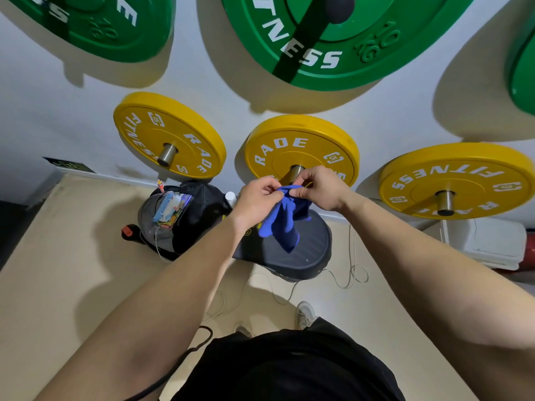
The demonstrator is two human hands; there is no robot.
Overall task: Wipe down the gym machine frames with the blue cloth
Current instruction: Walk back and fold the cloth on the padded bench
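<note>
The blue cloth (285, 224) hangs in the air between the person's two hands, bunched at the top and drooping straight down from the fingertips. The left hand (257, 198) pinches its upper edge with curled fingers (275, 190) and thumb, and the right hand (321, 189) pinches the same edge just beside it, fingertips nearly meeting over the fabric. Directly below the fingers, under the hanging end of the cloth, lies a dark ribbed pad (301, 256) on the pale floor (66, 256). To the left of the left fingers sits a black backpack (199, 215) with colourful packets (172, 209) in its mesh pocket, and a white bottle cap (230, 196) pokes up near the left knuckles. Just beyond the fingers, on the white wall (217, 91), a yellow weight plate (301, 146) hangs on a steel peg (296, 170); two more yellow plates (168, 134) flank it farther out on either side. Higher above the hands hang green plates (333, 39). A thin white cable (351, 273) loops on the floor below the right wrist, and a white box (486, 244) stands well off to the right.
</note>
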